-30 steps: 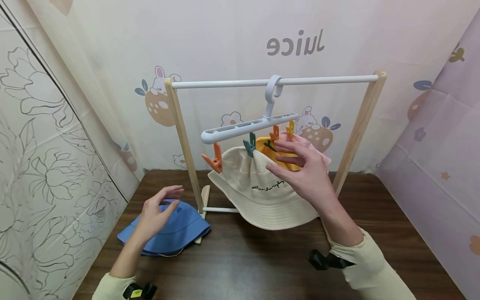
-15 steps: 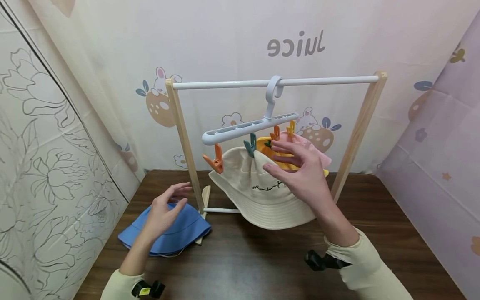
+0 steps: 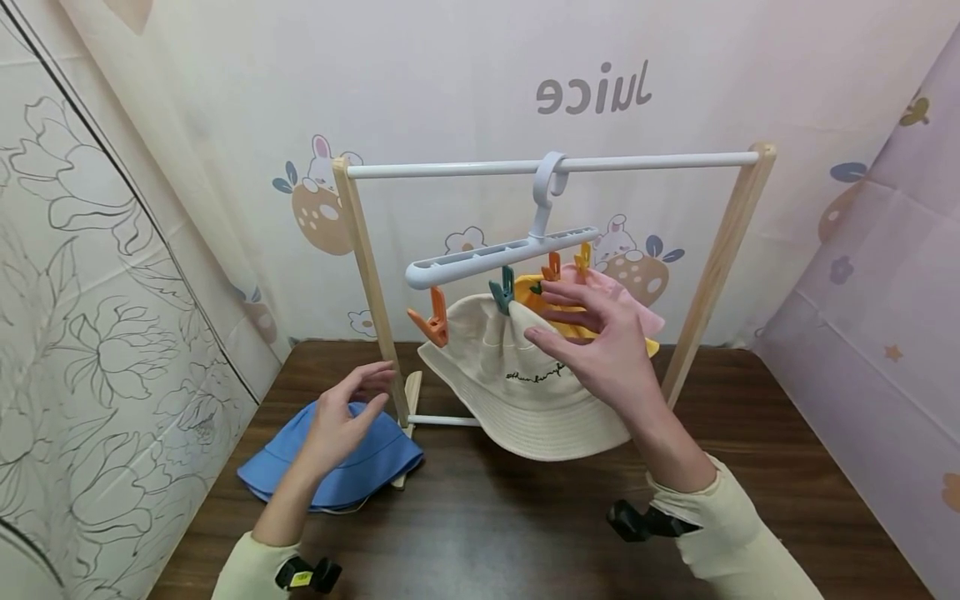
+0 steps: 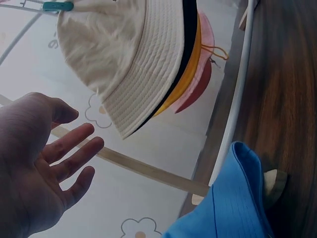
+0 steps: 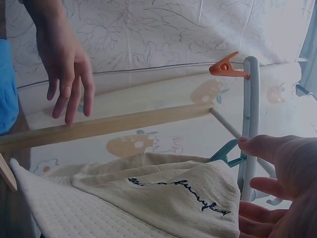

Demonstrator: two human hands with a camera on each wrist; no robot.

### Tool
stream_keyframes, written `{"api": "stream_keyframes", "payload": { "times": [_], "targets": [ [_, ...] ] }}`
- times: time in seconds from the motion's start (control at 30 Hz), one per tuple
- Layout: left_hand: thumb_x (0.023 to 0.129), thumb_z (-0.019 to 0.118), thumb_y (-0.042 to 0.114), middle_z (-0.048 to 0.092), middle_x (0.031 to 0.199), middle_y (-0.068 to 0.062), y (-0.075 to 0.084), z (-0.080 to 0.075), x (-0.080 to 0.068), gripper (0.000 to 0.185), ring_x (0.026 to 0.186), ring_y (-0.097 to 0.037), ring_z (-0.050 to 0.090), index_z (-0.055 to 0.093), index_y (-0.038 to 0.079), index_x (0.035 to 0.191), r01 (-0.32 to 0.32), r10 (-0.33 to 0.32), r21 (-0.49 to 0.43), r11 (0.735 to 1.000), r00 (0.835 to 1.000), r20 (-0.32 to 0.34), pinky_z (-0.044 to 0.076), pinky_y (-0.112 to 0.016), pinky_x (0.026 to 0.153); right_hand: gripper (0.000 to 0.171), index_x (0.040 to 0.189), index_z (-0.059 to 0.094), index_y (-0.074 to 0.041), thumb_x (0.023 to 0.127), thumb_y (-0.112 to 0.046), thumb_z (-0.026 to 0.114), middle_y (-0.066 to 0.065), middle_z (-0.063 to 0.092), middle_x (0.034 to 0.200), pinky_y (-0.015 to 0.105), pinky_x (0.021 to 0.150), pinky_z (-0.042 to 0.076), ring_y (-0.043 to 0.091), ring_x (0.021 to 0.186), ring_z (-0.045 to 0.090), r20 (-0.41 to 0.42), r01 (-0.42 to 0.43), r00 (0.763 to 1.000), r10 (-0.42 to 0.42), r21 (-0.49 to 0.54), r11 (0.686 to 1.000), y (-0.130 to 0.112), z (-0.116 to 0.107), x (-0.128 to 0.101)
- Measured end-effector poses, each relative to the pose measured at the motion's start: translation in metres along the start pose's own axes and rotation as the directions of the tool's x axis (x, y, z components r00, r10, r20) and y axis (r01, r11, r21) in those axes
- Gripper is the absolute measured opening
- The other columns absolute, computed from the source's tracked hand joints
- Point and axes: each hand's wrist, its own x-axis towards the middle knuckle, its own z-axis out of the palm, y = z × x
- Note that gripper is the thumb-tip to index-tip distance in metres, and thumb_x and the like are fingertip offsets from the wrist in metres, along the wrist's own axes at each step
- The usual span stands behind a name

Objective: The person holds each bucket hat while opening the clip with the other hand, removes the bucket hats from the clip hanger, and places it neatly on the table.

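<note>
Dark wood tabletop (image 3: 487, 533) lies nearest, with the blue hat (image 3: 337, 462) flat on its left side under the left hand (image 3: 341, 421), whose fingers are relaxed and apart, holding nothing. Farther back, the right hand (image 3: 600, 350), fingers spread, hovers by the cream hat (image 3: 510, 383) clipped to the hanger (image 3: 495, 254) on the rack (image 3: 551, 164).

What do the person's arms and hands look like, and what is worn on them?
Both arms wear long, pale yellow-cream sleeves that end at the wrists. A small black device is strapped at each wrist; the left one bears a yellow label. The left hand and right hand are bare, without gloves.
</note>
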Motion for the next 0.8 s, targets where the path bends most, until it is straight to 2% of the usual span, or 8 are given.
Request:
{"api": "stream_keyframes", "payload": {
  "times": [0.17,0.3,0.4,0.6,0.8],
  "targets": [
    [0.108,0.071,0.003,0.08,0.142,-0.015,0.003,0.003,0.003,0.044,0.123,-0.034,0.078,0.068,0.013,0.151,-0.004,0.004,-0.019,1.0,1.0,0.005,0.059,-0.022,0.096,0.058,0.15,0.069,-0.002,0.096,-0.01,0.089,0.022,0.073,0.149,0.017,0.096,0.063,0.041,0.132,0.077,-0.008,0.02,1.0,-0.019,0.012,1.0,0.0,0.001,0.001],
    [0.108,0.071,0.002,0.079,0.144,-0.013,0.007,0.007,0.007,0.045,0.126,-0.034,0.078,0.067,0.014,0.152,-0.013,0.014,-0.028,1.0,1.0,0.011,0.06,-0.026,0.098,0.057,0.149,0.07,-0.001,0.095,-0.007,0.09,0.021,0.073,0.148,0.014,0.098,0.061,0.043,0.133,0.076,-0.018,0.043,0.999,-0.042,0.014,0.999,0.001,0.002,0.002],
    [0.107,0.071,0.0,0.079,0.145,-0.012,0.01,0.008,0.009,0.047,0.127,-0.034,0.077,0.067,0.013,0.152,-0.021,0.022,-0.034,0.999,1.0,0.007,0.061,-0.03,0.098,0.057,0.148,0.07,-0.001,0.094,-0.006,0.09,0.022,0.073,0.148,0.015,0.101,0.061,0.044,0.134,0.075,-0.021,0.056,0.998,-0.055,0.017,0.998,0.002,0.004,0.003],
    [0.107,0.072,0.002,0.078,0.146,-0.011,0.015,0.011,0.012,0.047,0.129,-0.034,0.077,0.066,0.013,0.153,-0.014,0.014,-0.048,0.999,1.0,0.005,0.061,-0.032,0.099,0.058,0.149,0.07,-0.001,0.096,-0.008,0.09,0.021,0.073,0.148,0.017,0.099,0.062,0.042,0.13,0.078,-0.009,0.047,0.999,-0.047,0.028,0.998,0.001,0.005,0.004],
    [0.108,0.072,0.004,0.078,0.147,-0.01,0.018,0.015,0.016,0.047,0.131,-0.033,0.076,0.066,0.013,0.153,-0.01,0.01,-0.051,0.999,1.0,0.008,0.062,-0.046,0.101,0.058,0.149,0.07,-0.002,0.095,-0.008,0.09,0.019,0.073,0.148,0.013,0.1,0.06,0.041,0.132,0.077,-0.019,0.056,0.998,-0.056,0.009,0.998,0.002,0.006,0.007]
  ]
}}
